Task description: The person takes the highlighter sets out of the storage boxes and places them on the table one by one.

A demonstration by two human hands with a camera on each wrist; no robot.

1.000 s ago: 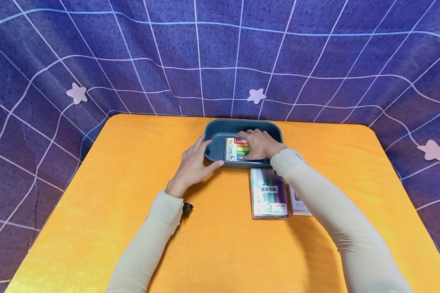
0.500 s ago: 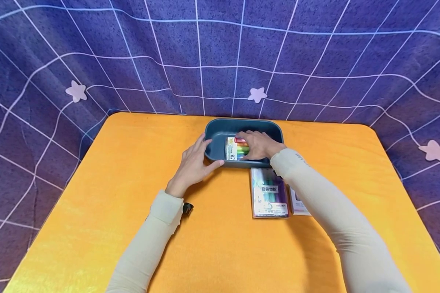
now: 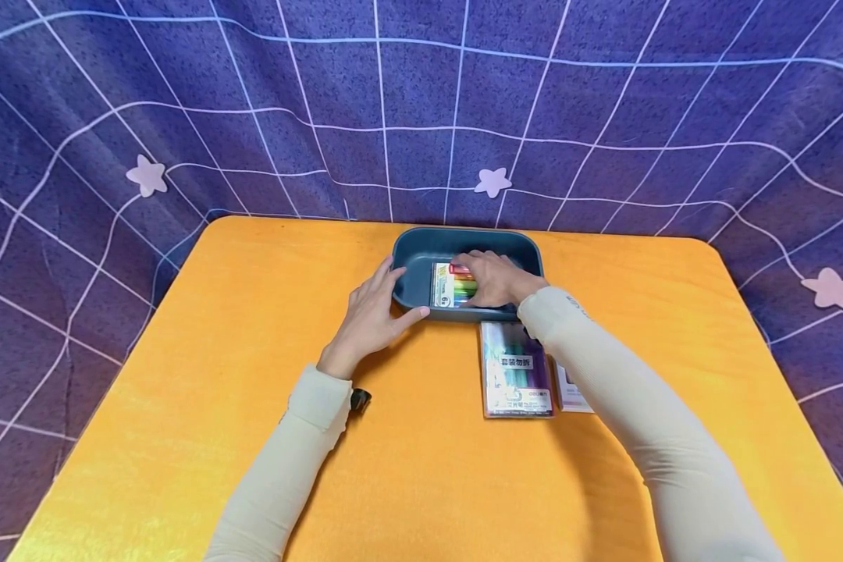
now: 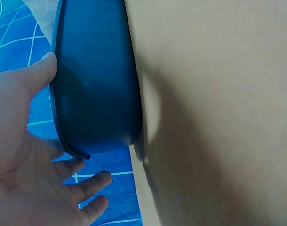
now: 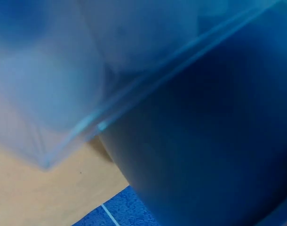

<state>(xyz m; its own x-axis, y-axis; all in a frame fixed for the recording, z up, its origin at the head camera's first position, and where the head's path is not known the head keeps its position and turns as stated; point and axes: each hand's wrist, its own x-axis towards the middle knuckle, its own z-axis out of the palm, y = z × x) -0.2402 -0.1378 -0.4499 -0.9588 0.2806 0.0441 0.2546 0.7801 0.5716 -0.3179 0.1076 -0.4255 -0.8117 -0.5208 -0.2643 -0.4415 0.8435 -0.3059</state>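
Observation:
A dark blue-green rectangular bin (image 3: 413, 281) stands near the table's back edge. Inside it lies a clear-fronted pack of colored pens (image 3: 444, 286), its label marked 6, with red, orange, green and blue barrels showing. My right hand (image 3: 493, 279) reaches into the bin and holds this pack from above, thumb on the near side and fingers on the far side; the hand covers its right part. At the bin's left end, my left hand (image 3: 367, 316) is spread. Its thumb touches the bin's rim (image 4: 54, 103), while the other fingers extend loosely around the corner.
In front of the bin lies a clear case of green-to-purple pens (image 3: 516, 390) with a white label. A white box (image 3: 573, 394) beside it is partly hidden by my right sleeve. A blue grid-patterned curtain (image 3: 421, 94) hangs behind the orange table (image 3: 421, 484).

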